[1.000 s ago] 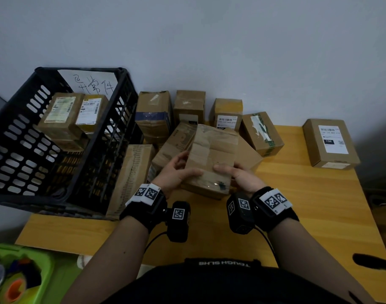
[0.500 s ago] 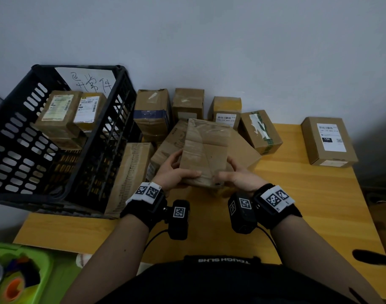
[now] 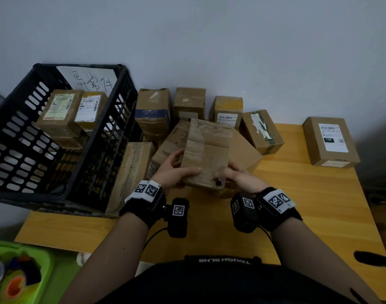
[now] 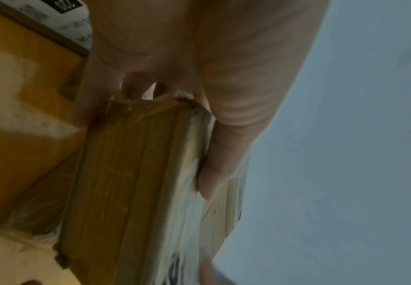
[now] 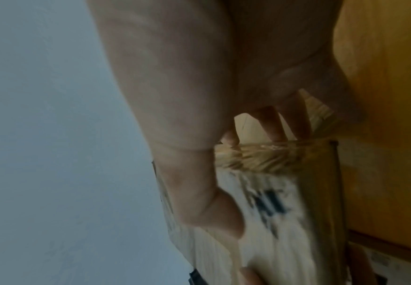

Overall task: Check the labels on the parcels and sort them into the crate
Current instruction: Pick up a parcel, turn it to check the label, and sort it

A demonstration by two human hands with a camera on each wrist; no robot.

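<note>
Both hands hold a flat brown cardboard parcel [image 3: 206,150] above the wooden table [image 3: 308,205], its taped plain face turned up toward me. My left hand [image 3: 176,170] grips its near left edge, thumb on top and fingers underneath. My right hand [image 3: 236,175] grips the near right corner the same way. In the left wrist view the parcel [image 4: 136,183] shows its narrow side, thumb pressed on one face. In the right wrist view the parcel [image 5: 280,212] shows a blurred printed label. A black plastic crate [image 3: 93,163] stands at the left with labelled parcels [image 3: 62,110] inside.
Several cardboard boxes [image 3: 153,113] crowd the back of the table along the wall. A labelled box [image 3: 331,141] lies apart at the far right. A long box [image 3: 130,172] leans against the crate. A green bin [image 3: 18,273] sits on the floor at the lower left.
The hands have tilted the parcel more upright, its far edge rising toward the wall, then held it about steady. Grips are unchanged.
</note>
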